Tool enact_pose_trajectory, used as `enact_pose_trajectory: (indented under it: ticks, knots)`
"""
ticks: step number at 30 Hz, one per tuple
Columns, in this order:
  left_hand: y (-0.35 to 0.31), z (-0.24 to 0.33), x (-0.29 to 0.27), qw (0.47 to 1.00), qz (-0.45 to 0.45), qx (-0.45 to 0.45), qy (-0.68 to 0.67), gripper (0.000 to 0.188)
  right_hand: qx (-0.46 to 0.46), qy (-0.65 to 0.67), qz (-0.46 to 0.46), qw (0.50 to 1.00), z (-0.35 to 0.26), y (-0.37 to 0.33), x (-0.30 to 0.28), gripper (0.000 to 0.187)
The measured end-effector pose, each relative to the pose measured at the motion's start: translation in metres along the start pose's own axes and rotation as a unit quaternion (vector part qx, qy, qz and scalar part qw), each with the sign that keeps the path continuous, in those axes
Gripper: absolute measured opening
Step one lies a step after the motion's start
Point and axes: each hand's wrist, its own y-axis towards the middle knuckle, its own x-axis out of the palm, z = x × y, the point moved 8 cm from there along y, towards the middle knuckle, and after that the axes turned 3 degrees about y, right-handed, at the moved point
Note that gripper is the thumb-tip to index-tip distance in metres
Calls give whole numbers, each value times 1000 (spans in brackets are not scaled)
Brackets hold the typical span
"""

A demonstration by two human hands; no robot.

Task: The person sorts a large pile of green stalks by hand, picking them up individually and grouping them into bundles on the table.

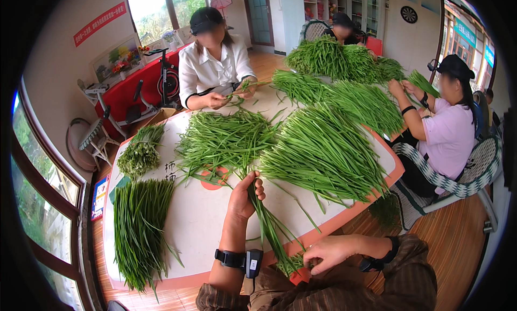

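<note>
My left hand (246, 197) is closed round a small bunch of garlic chives (270, 233), held over the near side of the table. The long leaves hang down toward the table's front edge. At their lower ends my right hand (329, 254) is closed, thumb and fingers pinched on the chives. Just beyond my left hand lies a loose, tangled heap of chives (226, 141). A large pile with leaves laid side by side (326, 155) spreads to the right. On the left are a dark green stack (141, 230) and a bundle with pale cut ends (141, 152).
The white table (199, 241) has a salmon-pink border. More chives (350, 101) are heaped at its far right. Across sits a person in a white shirt (218, 63), handling a few stalks. A person in pink (449, 122) works at the right, in a woven chair (474, 165).
</note>
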Motion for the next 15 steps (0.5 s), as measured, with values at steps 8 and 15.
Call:
enact_pose_trajectory:
  ticks: [8, 15]
  knots:
    - [2, -3, -10, 1000, 0, 1, -18, 20, 45, -53, 355, 932, 39, -8, -117, 23]
    - [5, -7, -8, 1000, 1, -3, -15, 25, 159, -237, 330, 900, 64, 61, -158, 25]
